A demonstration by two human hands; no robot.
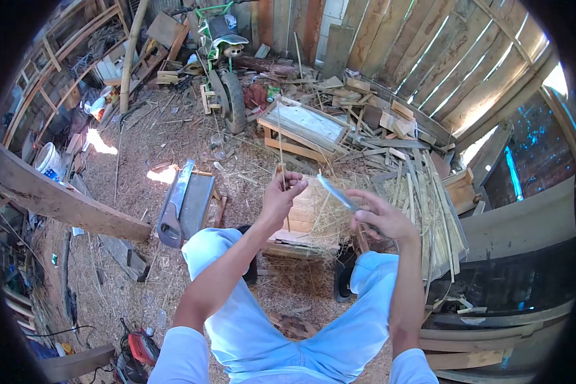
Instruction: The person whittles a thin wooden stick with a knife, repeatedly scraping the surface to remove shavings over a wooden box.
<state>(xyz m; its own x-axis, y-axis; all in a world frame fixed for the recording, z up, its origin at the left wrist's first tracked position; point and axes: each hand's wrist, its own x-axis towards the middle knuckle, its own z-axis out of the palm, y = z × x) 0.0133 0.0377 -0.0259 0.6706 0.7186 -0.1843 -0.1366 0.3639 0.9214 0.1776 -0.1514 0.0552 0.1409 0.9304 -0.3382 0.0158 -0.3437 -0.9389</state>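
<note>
My left hand (283, 197) is closed around a thin wooden stick (280, 137), which stands nearly upright and pokes out above and below the fingers. In my right hand (385, 217) is a knife (336, 193), its blade pointing up and to the left toward the stick. A gap separates the blade from the stick. Below both hands, between my knees, a low wooden bench (301, 208) carries a pile of fine shavings (326, 227) on its right side. The knife's handle is mostly hidden by my fingers.
A handsaw (176, 205) lies on a small stool (198, 195) at left. Ahead is a low wooden table (307, 125), with a motorbike wheel (233, 102) behind it. Thin wood strips (429, 211) are heaped at right. A red power tool (142, 347) sits lower left.
</note>
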